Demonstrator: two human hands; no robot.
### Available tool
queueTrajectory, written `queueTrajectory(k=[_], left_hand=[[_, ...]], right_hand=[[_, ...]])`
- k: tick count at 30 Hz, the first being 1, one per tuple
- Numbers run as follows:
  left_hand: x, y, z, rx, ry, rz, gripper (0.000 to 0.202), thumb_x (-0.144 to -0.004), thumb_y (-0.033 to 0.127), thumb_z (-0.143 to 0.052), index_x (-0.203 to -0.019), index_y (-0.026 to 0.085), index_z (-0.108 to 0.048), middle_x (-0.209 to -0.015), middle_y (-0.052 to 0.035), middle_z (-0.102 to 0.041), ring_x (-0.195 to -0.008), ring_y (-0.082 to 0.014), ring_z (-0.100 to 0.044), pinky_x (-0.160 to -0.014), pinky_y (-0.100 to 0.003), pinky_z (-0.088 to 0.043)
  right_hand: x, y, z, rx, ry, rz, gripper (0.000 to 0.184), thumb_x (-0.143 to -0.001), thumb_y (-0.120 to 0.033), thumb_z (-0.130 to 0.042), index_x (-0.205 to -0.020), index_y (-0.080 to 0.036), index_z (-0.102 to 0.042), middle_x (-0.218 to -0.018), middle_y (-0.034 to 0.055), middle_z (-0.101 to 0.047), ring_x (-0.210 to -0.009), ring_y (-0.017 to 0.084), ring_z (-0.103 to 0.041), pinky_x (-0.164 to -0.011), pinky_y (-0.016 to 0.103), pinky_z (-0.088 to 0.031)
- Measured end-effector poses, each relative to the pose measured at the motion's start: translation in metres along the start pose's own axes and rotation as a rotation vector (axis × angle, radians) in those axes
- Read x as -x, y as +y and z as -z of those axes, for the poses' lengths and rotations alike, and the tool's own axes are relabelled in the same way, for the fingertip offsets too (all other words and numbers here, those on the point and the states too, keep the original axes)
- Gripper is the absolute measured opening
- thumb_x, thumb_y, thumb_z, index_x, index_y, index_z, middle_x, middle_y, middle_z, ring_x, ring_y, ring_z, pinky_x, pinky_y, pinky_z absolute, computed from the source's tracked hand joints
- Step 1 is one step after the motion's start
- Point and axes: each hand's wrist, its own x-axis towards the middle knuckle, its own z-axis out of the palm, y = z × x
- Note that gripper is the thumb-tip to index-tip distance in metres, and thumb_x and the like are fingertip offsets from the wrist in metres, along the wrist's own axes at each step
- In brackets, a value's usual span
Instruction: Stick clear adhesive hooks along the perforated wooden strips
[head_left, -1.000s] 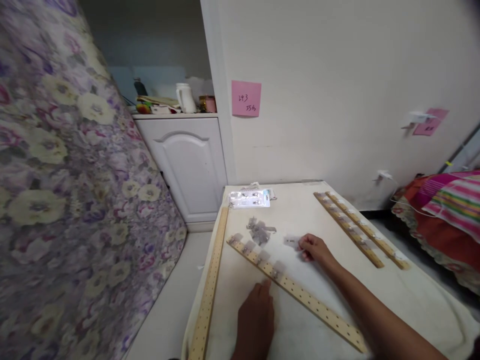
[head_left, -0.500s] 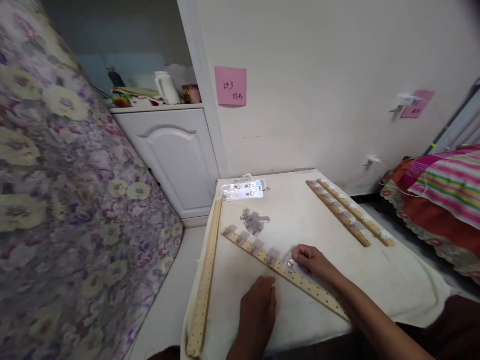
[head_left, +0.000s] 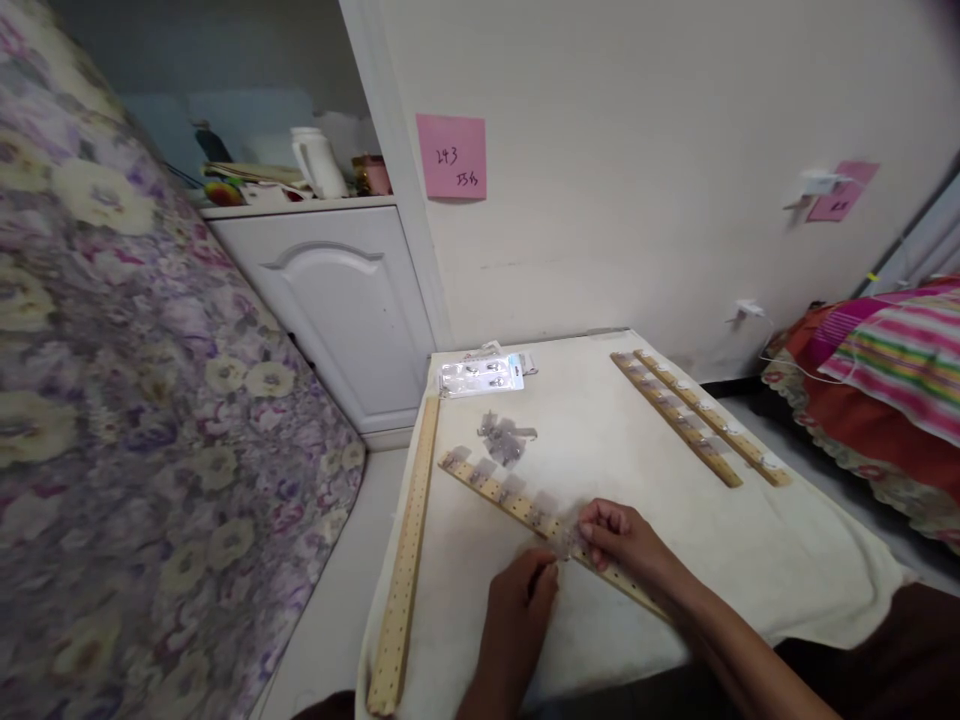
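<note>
My right hand [head_left: 619, 532] pinches a small clear plastic piece with shiny metal on it [head_left: 571, 541], which looks like a clear-backed hook. The piece is over the middle of a wooden strip with rows of holes [head_left: 626, 584], lying at a slant. My left hand [head_left: 523, 595] is closed on the near side of that strip, its fingertips close to the piece's lower end; what they grip, if anything, is too small to tell. Several similar clear squares with metal parts [head_left: 510, 488] sit along the strip's far half. A loose pile of such pieces [head_left: 504, 440] lies behind it.
Another holed wooden strip [head_left: 405, 560] runs along the table's left edge. Two strips bearing clear pieces [head_left: 675, 412] lie at the right. A clear blister pack [head_left: 480, 376] is at the back. A flowered curtain [head_left: 172, 420] hangs left; a wall stands behind the cloth-covered table [head_left: 600, 430].
My right hand has brought the clear piece slightly left and down, close to my left hand. My left fingers have risen slightly to meet it. The view has shifted slightly.
</note>
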Motion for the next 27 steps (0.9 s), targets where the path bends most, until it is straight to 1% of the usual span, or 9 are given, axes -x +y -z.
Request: queueTrajectory(k=[4,7,9,12,16,19,21,24,27], left_hand=[[0.0,0.001,-0.001,0.0,0.002,0.008,0.019,-0.085,0.03,-0.046,-0.083,0.02,-0.062,-0.07,0.0023,-0.058,-0.067,-0.0128,-0.051,-0.064,-0.022,-0.037],[0.0,0.0,-0.003,0.009,0.022,0.022,0.018,-0.084,0.03,-0.047,-0.074,0.019,-0.057,-0.065,0.0034,-0.053,-0.064,-0.012,-0.047,-0.06,-0.021,-0.034],[0.0,-0.001,-0.003,0.035,0.035,0.016,0.016,-0.083,0.029,-0.048,-0.073,0.019,-0.056,-0.065,0.0039,-0.052,-0.063,-0.0117,-0.046,-0.06,-0.021,-0.034],[0.0,0.0,-0.002,0.091,0.025,0.026,0.014,-0.082,0.029,-0.049,-0.076,0.019,-0.057,-0.065,0.0045,-0.051,-0.063,-0.0112,-0.046,-0.059,-0.021,-0.034],[-0.001,0.002,-0.003,0.177,-0.048,0.049,0.011,-0.079,0.026,-0.053,-0.083,0.018,-0.058,-0.065,0.0051,-0.05,-0.06,-0.0099,-0.045,-0.057,-0.02,-0.034],[-0.002,0.001,-0.006,0.238,-0.09,0.073,0.015,-0.076,0.022,-0.055,-0.091,0.019,-0.057,-0.065,0.0061,-0.048,-0.058,-0.009,-0.045,-0.054,-0.02,-0.034],[-0.002,-0.001,-0.008,0.29,-0.107,0.092,0.016,-0.076,0.022,-0.054,-0.092,0.019,-0.056,-0.065,0.0063,-0.048,-0.057,-0.0086,-0.045,-0.053,-0.019,-0.034],[-0.003,-0.002,-0.009,0.339,-0.116,0.09,0.022,-0.073,0.02,-0.056,-0.095,0.018,-0.055,-0.068,0.0058,-0.049,-0.058,-0.0083,-0.045,-0.052,-0.019,-0.034],[-0.002,0.0,-0.008,0.359,-0.107,0.063,0.03,-0.07,0.018,-0.06,-0.099,0.018,-0.055,-0.067,0.0064,-0.049,-0.059,-0.0079,-0.045,-0.054,-0.019,-0.034]], right_hand=[[0.003,0.0,-0.002,0.005,-0.003,-0.009,0.028,-0.074,-0.043,-0.065,-0.073,-0.016,-0.056,-0.057,-0.0032,-0.059,-0.044,0.007,-0.051,-0.045,0.02,-0.041],[0.005,0.0,-0.004,0.03,-0.021,-0.005,0.027,-0.075,-0.043,-0.063,-0.073,-0.016,-0.056,-0.053,-0.0039,-0.057,-0.043,0.008,-0.051,-0.044,0.019,-0.041],[0.006,-0.001,-0.004,0.049,-0.026,-0.009,0.028,-0.076,-0.043,-0.062,-0.073,-0.017,-0.056,-0.052,-0.0047,-0.055,-0.042,0.007,-0.05,-0.043,0.019,-0.039],[0.007,-0.003,-0.006,0.077,-0.023,-0.016,0.029,-0.075,-0.045,-0.062,-0.073,-0.017,-0.056,-0.052,-0.0058,-0.052,-0.039,0.006,-0.047,-0.04,0.018,-0.037],[0.011,-0.004,-0.012,0.117,-0.052,-0.035,0.025,-0.075,-0.041,-0.06,-0.074,-0.017,-0.057,-0.051,-0.0066,-0.05,-0.038,0.005,-0.044,-0.039,0.018,-0.036],[0.014,-0.003,-0.018,0.126,-0.064,-0.04,0.019,-0.075,-0.036,-0.06,-0.077,-0.017,-0.056,-0.051,-0.0072,-0.05,-0.037,0.005,-0.042,-0.038,0.018,-0.034],[0.015,-0.002,-0.021,0.117,-0.064,-0.031,0.017,-0.075,-0.033,-0.06,-0.077,-0.017,-0.054,-0.051,-0.0078,-0.05,-0.037,0.005,-0.041,-0.037,0.017,-0.032],[0.016,-0.001,-0.025,0.109,-0.067,-0.016,0.017,-0.076,-0.033,-0.059,-0.072,-0.018,-0.05,-0.05,-0.0079,-0.049,-0.036,0.005,-0.04,-0.036,0.017,-0.03],[0.018,-0.003,-0.028,0.124,-0.084,-0.008,0.019,-0.078,-0.034,-0.057,-0.07,-0.018,-0.051,-0.049,-0.0071,-0.049,-0.037,0.005,-0.038,-0.037,0.017,-0.03]])
